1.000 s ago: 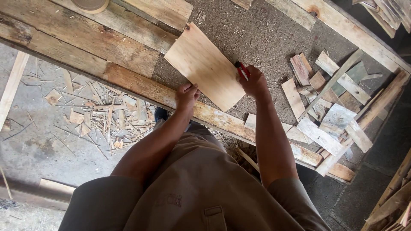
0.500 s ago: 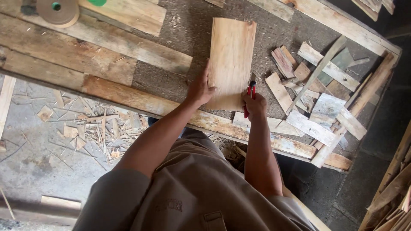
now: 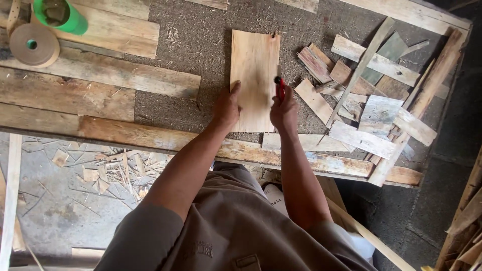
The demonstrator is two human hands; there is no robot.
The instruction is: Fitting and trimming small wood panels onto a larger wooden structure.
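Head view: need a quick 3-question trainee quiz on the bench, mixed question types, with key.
1. True or false: the left hand rests on the thin wooden board lying flat on the workbench.
2. Which colour is the tool in the right hand? A. blue B. red C. yellow
3. Fill in: the pile of wood offcuts lies to the ____ of the board in the picture.

Key: 1 true; 2 B; 3 right. The green cup and the roll of brown tape sit at the far left corner, away from both hands.
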